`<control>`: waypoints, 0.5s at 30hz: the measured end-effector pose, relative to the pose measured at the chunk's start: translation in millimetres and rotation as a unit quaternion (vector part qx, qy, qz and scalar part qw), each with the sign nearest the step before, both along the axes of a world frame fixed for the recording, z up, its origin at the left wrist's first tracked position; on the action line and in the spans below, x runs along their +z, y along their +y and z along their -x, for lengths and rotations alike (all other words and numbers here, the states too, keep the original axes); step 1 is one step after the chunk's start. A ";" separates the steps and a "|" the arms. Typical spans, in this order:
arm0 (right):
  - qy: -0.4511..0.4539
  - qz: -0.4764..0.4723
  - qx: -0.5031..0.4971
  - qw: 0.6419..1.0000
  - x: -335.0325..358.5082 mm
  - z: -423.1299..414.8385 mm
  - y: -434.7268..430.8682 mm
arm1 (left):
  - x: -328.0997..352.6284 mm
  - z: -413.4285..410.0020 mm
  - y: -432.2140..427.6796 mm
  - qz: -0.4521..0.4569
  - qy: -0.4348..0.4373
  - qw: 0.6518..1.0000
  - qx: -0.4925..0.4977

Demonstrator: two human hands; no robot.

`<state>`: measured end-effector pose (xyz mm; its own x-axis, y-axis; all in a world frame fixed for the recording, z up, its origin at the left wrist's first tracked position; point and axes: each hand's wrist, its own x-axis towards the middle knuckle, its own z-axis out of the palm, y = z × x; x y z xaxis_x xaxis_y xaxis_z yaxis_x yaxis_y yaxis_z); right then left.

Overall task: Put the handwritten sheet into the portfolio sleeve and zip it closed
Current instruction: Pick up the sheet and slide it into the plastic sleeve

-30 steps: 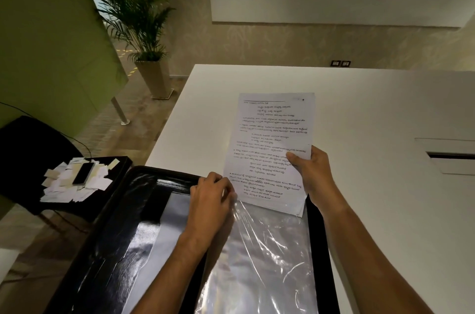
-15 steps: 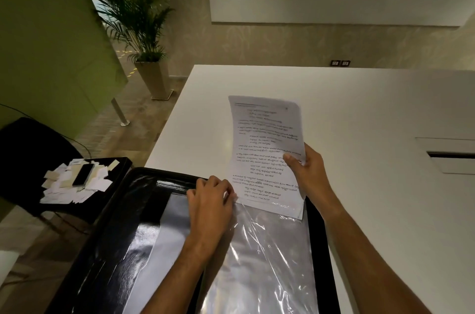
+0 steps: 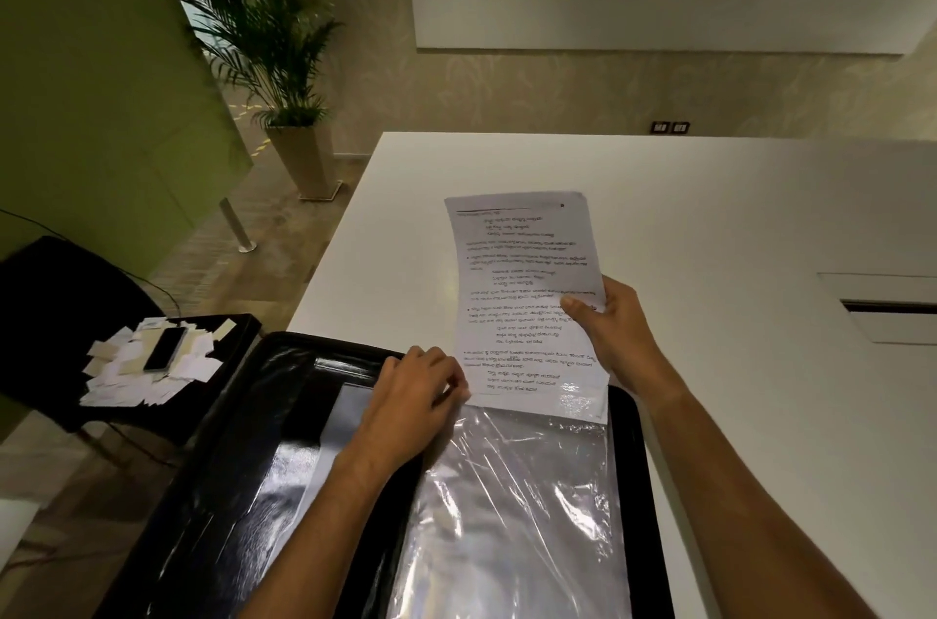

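In the head view, the right hand [image 3: 616,332] held the handwritten sheet [image 3: 527,299] by its right edge, thumb on top and fingers behind, so its grip was closed on the paper. The sheet curved upward above the white counter [image 3: 735,213], and its lower edge lay at the mouth of the clear portfolio sleeve [image 3: 512,507], the bottom corner seemingly just under the plastic. The left hand [image 3: 413,398] rested at the sleeve's top left corner, its fingertips curled against the plastic at the sheet's lower left corner; it seemed to be pinching or lifting the film to keep the mouth open, though whether that grip was truly closed on the plastic could not be told. The sleeve lay in the open black portfolio [image 3: 213,492], which overhung the near left of the counter. Off to the left, a phone [image 3: 165,349] sat on a heap of paper scraps [image 3: 127,380] on a dark chair [image 3: 61,309]. The step in hand looked like the first feeding of the sheet into the sleeve, so the task was early. The next move would call for drawing the sheet straight down toward the person while keeping the mouth open, as the limp paper could buckle or catch on the crinkled film; zipping was not yet begun.
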<state>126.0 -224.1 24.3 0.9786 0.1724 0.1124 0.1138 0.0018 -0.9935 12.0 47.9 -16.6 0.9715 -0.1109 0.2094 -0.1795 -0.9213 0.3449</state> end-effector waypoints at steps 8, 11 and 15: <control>-0.028 0.030 -0.007 0.999 7.1 -6.3 3.5 | -0.2 -7.7 12.8 0.050 0.021 0.997 -0.062; -0.053 0.045 -0.006 0.998 9.3 -8.0 2.4 | -3.2 -7.8 16.8 0.098 0.028 0.993 -0.062; -0.059 0.049 0.000 0.997 13.1 -7.6 3.0 | -1.0 -9.9 17.3 0.070 0.025 0.993 -0.089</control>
